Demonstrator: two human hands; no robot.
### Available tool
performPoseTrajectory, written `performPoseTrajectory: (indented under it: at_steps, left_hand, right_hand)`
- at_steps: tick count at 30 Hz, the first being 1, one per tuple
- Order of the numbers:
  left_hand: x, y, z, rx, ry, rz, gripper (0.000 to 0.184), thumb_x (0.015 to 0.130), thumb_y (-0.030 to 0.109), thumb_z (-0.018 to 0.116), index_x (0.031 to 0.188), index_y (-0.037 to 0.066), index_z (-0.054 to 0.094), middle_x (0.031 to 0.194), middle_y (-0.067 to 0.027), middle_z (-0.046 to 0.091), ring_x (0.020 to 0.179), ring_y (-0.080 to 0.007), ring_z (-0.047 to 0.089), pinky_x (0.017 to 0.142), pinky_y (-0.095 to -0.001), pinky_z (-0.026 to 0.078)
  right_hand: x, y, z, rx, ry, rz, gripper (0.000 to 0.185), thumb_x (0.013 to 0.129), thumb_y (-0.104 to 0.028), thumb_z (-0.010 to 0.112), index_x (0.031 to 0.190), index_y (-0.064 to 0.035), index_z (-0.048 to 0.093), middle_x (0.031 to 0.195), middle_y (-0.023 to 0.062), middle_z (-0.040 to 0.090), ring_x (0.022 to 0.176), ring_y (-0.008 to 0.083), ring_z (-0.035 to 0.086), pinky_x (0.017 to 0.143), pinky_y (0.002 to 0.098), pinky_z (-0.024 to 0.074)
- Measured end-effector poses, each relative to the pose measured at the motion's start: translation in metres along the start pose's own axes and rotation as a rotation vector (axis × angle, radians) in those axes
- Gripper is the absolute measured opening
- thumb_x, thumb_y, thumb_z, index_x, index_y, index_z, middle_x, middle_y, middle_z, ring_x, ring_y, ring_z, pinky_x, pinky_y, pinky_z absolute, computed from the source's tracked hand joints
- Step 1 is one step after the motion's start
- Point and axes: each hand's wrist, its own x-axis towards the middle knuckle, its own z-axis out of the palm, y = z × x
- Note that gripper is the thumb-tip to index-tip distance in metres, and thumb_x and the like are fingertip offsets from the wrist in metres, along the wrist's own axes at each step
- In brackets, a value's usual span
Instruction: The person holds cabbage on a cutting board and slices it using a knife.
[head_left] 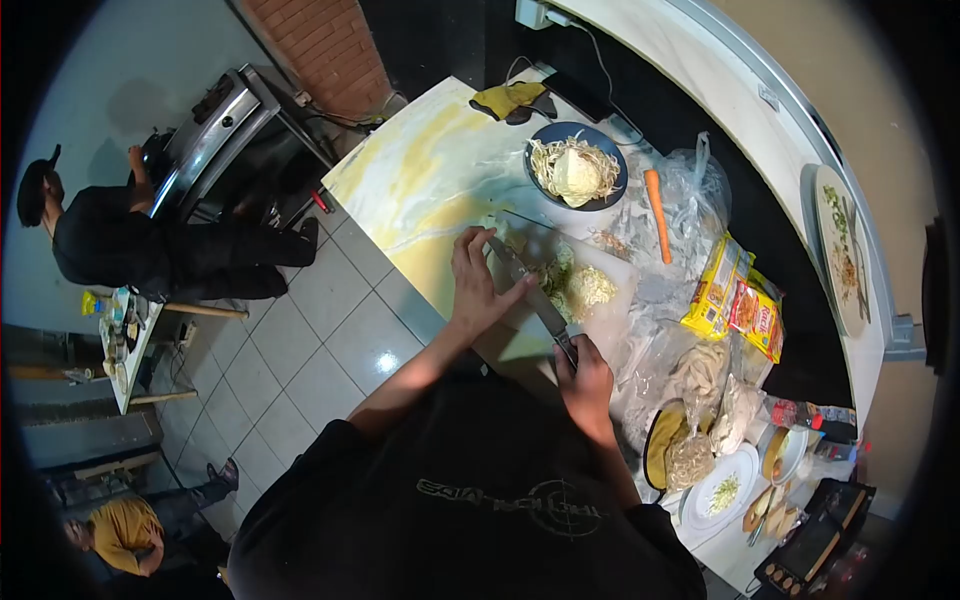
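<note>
My right hand (587, 385) is closed around the handle of a kitchen knife (540, 303), whose blade slants up and left over a white cutting board (612, 275). My left hand (478, 280) is at the blade's tip end, fingers curved and thumb spread apart from them, beside the flat of the blade. Chopped green cabbage (556, 275) lies by the blade. Next to it is a pile of finely chopped pale vegetable (590, 287). Beyond the board, a dark plate (535, 180) holds bean sprouts and a cabbage wedge (580, 178).
A carrot (657, 215), plastic bags (690, 185) and yellow food packets (735, 300) lie to the right. A white plate (705, 520) with chopped bits stands nearer. One person (120, 235) works at a stove at left; another person in yellow (127, 530) is at lower left.
</note>
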Motion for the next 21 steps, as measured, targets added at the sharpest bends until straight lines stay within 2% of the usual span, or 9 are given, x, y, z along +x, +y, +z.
performPoseTrajectory:
  at_steps: [3,8,14,16,19,21]
  left_hand:
    - [0.017,-0.01,-0.005,0.034,-0.03,0.052,0.095,0.07,0.046,0.087,0.141,0.006,0.038,0.137,-0.022,0.041,0.131,-0.0414,0.04,0.11,-0.0539,0.033]
    - [0.037,-0.02,-0.011,0.022,-0.156,0.114,0.097,0.068,0.049,0.087,0.141,0.007,0.038,0.137,-0.0217,0.041,0.13,-0.041,0.04,0.108,-0.0544,0.033]
    - [0.062,-0.052,0.0,0.02,-0.211,0.158,0.092,0.07,0.045,0.086,0.14,0.007,0.041,0.134,-0.0206,0.042,0.128,-0.0405,0.04,0.108,-0.0529,0.031]
    - [0.064,-0.061,0.003,-0.011,-0.263,0.258,0.086,0.072,0.043,0.086,0.138,0.006,0.044,0.132,-0.0189,0.043,0.127,-0.0401,0.04,0.108,-0.0521,0.031]
    - [0.065,-0.062,0.01,-0.108,-0.365,0.26,0.082,0.072,0.043,0.086,0.135,0.006,0.047,0.132,-0.0173,0.043,0.127,-0.0398,0.04,0.107,-0.0516,0.031]
    - [0.066,-0.057,0.023,-0.121,-0.361,0.271,0.081,0.07,0.041,0.088,0.133,0.008,0.049,0.132,-0.0154,0.044,0.129,-0.0372,0.041,0.107,-0.0504,0.032]
  right_hand:
    - [0.0,-0.01,0.0,-0.057,0.063,-0.049,0.022,0.094,-0.023,0.068,0.099,-0.0044,0.057,0.089,0.0171,0.067,0.074,0.0412,0.066,0.06,0.049,0.0521]
    - [-0.001,-0.038,0.01,-0.139,0.112,0.043,0.023,0.096,-0.025,0.067,0.097,-0.005,0.057,0.089,0.0163,0.067,0.07,0.041,0.066,0.058,0.0483,0.0524]
    - [-0.004,-0.062,0.032,-0.247,0.134,0.214,0.021,0.095,-0.023,0.068,0.096,-0.0048,0.059,0.084,0.0145,0.066,0.069,0.0367,0.066,0.059,0.0451,0.0503]
    - [-0.009,-0.064,0.034,-0.302,0.142,0.276,0.021,0.095,-0.025,0.069,0.096,-0.0052,0.061,0.084,0.0133,0.066,0.067,0.0344,0.067,0.059,0.0446,0.0505]
    - [-0.02,-0.067,0.028,-0.381,0.142,0.299,0.024,0.097,-0.029,0.065,0.098,-0.0057,0.06,0.086,0.0143,0.065,0.066,0.038,0.066,0.056,0.0461,0.0527]
    - [-0.024,-0.067,0.023,-0.395,0.141,0.349,0.023,0.096,-0.028,0.066,0.099,-0.0057,0.061,0.086,0.0148,0.065,0.068,0.0384,0.067,0.056,0.0471,0.0523]
